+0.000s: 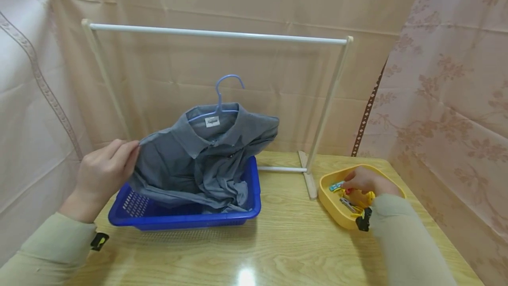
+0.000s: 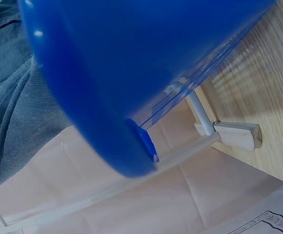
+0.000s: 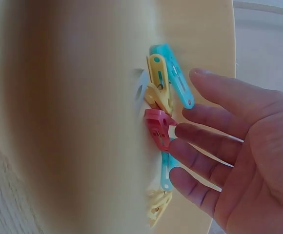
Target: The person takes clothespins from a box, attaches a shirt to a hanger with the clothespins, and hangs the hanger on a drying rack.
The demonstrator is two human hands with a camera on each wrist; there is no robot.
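Pinched shirt (image 1: pixel 168 158), left hand (image 1: pixel 106 167) (right (image 3: pixel 256 151) spread)

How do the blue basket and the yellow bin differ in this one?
Size: the blue basket looks clearly wider than the yellow bin.
Walls: the basket has rows of small holes; the bin's visible walls are smooth and solid.
Contents: the basket has part of a gray shirt bunched in it, while the bin holds small clothespins in several colors.
Shared: both are open-topped, with rounded corners.
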